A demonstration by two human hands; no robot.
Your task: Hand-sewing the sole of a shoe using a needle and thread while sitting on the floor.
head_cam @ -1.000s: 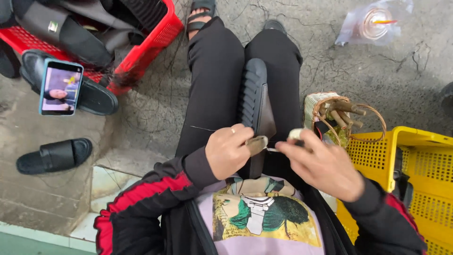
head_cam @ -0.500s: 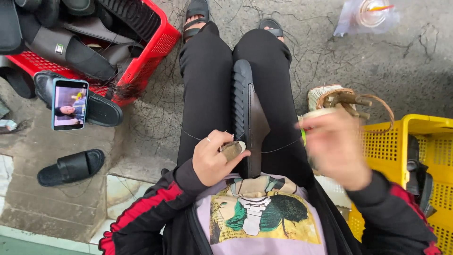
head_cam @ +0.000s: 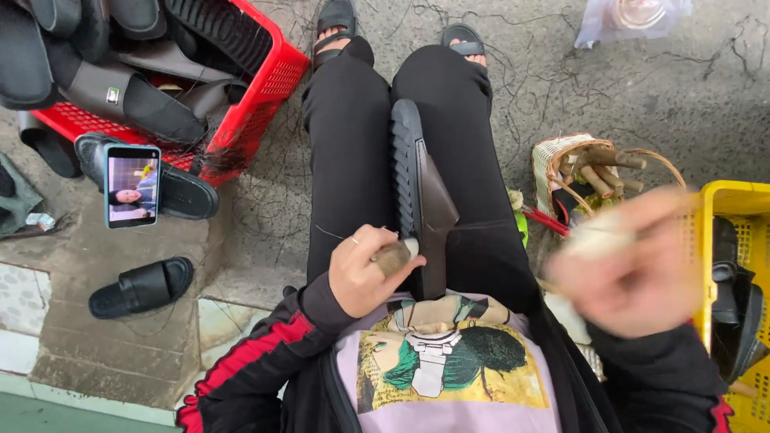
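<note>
A seated worker steadies a black sandal (head_cam: 417, 192) lying sole-up along the lap at centre frame, its strap draped to the right. The left hand (head_cam: 365, 273) is closed around a small brownish tool (head_cam: 393, 258) pressed against the sandal's near end. The right hand (head_cam: 626, 269), blurred at right of frame, appears to grip something pale; what it is cannot be told. The work looks to be mid-stitch or mid-trim. A red crate (head_cam: 265, 88) of sandals sits upper left, a yellow crate (head_cam: 722, 200) at right.
</note>
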